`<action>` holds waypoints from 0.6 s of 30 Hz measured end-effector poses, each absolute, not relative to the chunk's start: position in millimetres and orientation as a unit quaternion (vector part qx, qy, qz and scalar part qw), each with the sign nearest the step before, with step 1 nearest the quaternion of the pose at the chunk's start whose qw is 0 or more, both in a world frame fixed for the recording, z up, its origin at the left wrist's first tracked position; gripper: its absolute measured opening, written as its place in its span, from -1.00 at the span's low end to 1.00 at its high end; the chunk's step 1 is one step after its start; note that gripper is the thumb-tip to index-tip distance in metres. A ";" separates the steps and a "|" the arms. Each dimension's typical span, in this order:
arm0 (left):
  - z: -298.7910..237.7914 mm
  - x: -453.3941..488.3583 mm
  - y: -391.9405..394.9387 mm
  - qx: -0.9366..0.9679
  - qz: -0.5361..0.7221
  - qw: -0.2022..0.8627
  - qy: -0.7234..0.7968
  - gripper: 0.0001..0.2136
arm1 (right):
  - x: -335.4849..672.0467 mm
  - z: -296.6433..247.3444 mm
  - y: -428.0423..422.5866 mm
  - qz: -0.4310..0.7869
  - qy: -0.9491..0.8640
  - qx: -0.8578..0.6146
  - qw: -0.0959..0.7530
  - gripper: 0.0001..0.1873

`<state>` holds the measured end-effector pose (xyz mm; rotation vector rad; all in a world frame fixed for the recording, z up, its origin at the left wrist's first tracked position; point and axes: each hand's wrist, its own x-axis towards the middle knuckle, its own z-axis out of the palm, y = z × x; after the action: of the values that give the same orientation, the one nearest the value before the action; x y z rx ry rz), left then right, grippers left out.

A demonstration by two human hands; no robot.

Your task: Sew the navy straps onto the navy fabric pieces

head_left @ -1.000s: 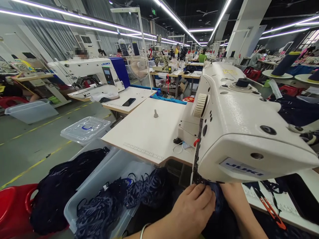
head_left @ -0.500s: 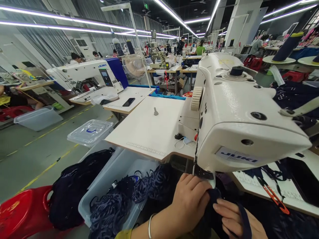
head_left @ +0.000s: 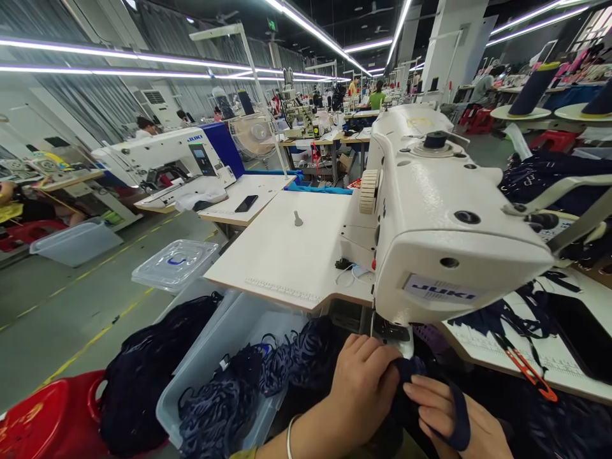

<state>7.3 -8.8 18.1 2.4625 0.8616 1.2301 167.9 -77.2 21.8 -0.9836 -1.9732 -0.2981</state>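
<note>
Dark navy fabric (head_left: pixel 406 376) is bunched between my two hands, just below the needle end of a white JUKI sewing machine (head_left: pixel 449 255). My left hand (head_left: pixel 364 389), with a bangle at the wrist, has its fingers curled closed on the fabric right beside the presser area. From the other side, my right hand (head_left: pixel 447 408) pinches the same fabric, and a navy strap (head_left: pixel 461 414) loops over its fingers. The machine head and my fingers hide the needle and the fabric's edge there.
Left of my hands, a clear plastic bin (head_left: pixel 167 408) holds navy straps, beside a red stool (head_left: pixel 52 414) with a dark cloth bundle (head_left: pixel 143 376). Orange-handled thread snips (head_left: pixel 530 376) and a black phone (head_left: pixel 583 335) lie on the right tabletop. A clear lid (head_left: pixel 174 261) sits behind the bin.
My view has shifted slightly, so the machine appears a little further left. Both hands keep their hold on the fabric near the presser area, with little visible movement.
</note>
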 end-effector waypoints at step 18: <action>13.0 8.5 -11.5 0.852 0.415 0.127 0.293 -0.82 | 168.6 24.1 -80.5 -0.126 -0.790 -0.401 0.447 -0.79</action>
<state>8.5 -11.5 13.0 2.4791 0.8524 1.2085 168.6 -80.5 24.1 -0.9939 -1.9552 -0.3126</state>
